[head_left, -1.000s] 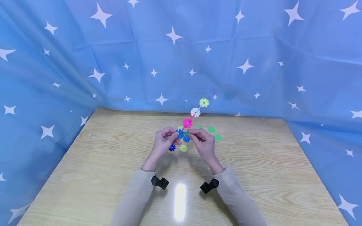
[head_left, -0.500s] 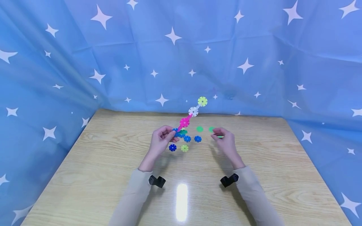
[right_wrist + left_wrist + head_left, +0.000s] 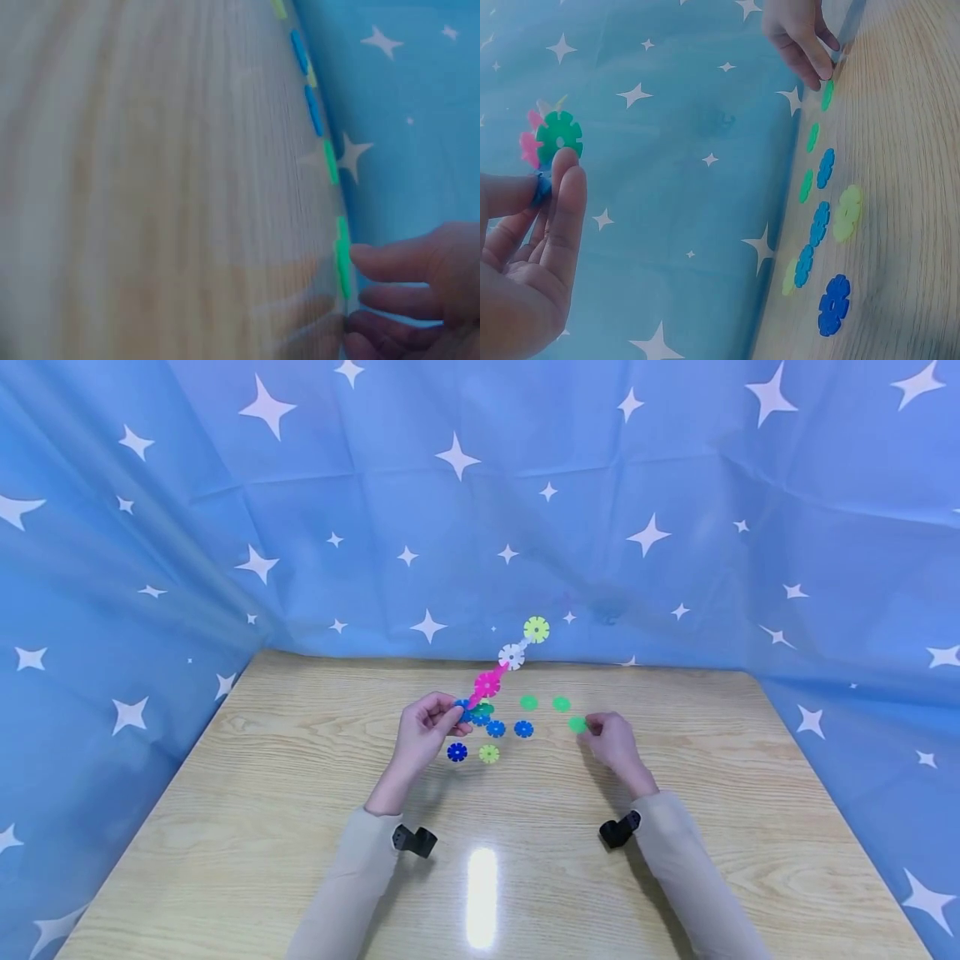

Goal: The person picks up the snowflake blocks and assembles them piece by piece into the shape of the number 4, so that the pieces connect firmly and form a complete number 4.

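Star-printed cloth (image 3: 600, 527) backs a counter (image 3: 262, 793), above which the left hand (image 3: 423, 733) pinches a chain of notched discs (image 3: 487, 684) by a blue disc (image 3: 542, 186). Probably light, stiff and slick, it favours a rim pinch; the right hand (image 3: 617, 743) touches a green disc (image 3: 577, 724), its grip unclear.

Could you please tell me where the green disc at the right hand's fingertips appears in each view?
Head: right of centre, the rightmost green disc, just left of the right hand.
Left wrist: upper right, the topmost green disc, just below the right hand.
Right wrist: lower right, the lowest green disc, seen nearly edge-on, left of the right hand.
Shared landmark: the right hand, next to this disc in all three.
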